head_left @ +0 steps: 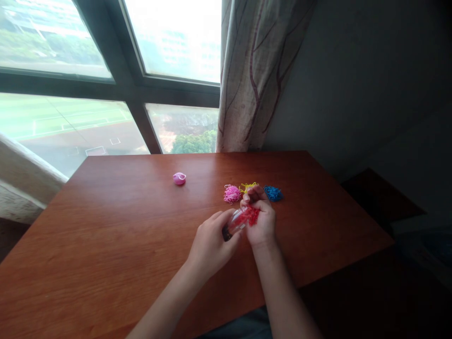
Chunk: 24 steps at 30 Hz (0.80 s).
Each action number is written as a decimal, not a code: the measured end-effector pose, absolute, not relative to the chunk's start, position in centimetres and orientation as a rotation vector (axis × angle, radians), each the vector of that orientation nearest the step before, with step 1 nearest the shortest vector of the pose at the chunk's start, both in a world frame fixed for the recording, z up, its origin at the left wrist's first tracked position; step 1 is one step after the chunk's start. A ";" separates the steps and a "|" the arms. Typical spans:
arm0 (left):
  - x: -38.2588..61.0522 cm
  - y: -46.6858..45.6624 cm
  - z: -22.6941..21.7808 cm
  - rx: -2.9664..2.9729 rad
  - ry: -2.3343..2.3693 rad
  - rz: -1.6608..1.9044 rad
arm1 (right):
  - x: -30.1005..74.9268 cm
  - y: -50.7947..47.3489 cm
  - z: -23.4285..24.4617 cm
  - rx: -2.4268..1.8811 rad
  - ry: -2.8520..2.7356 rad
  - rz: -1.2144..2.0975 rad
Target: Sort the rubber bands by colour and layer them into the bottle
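My left hand (212, 242) is wrapped around a small clear jar (238, 220), tilted with its mouth toward my right hand. Dark bits that I cannot make out show near the jar's lower end. Red rubber bands (252, 215) lie at the jar's mouth and in the cupped palm of my right hand (264, 221), whose fingers curl up around them. Just beyond my hands are a pile of pink rubber bands (232, 193), some yellow rubber bands (248, 187) partly hidden by my right fingers, and a pile of blue rubber bands (273, 193).
A round pink object with a pale loop (179, 178) sits farther back on the left of the brown wooden table (116, 235). Behind the table stand a window (130, 89) and a patterned curtain (261, 70). A dark wall is to the right.
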<state>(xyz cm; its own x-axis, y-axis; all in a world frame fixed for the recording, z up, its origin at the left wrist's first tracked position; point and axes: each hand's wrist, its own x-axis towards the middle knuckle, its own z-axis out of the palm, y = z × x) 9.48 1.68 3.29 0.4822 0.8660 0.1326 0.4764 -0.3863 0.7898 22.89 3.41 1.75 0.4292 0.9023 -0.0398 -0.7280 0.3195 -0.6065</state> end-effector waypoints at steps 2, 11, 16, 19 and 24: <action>9.5 1.7 3.3 2.034 1.099 0.722 | 22.8 3.4 1.9 -0.601 -0.362 1.111; 9.5 1.7 3.2 2.041 1.101 0.713 | 23.0 3.2 2.4 -0.609 -0.201 1.184; 9.3 1.8 3.3 2.052 1.099 0.695 | 22.8 3.2 1.9 -0.643 -0.253 1.177; 9.3 1.9 3.2 2.057 1.086 0.698 | 22.7 3.2 1.9 -0.629 -0.328 1.172; 9.4 1.9 3.2 2.046 1.083 0.707 | 22.7 3.2 2.2 -0.613 -0.345 1.189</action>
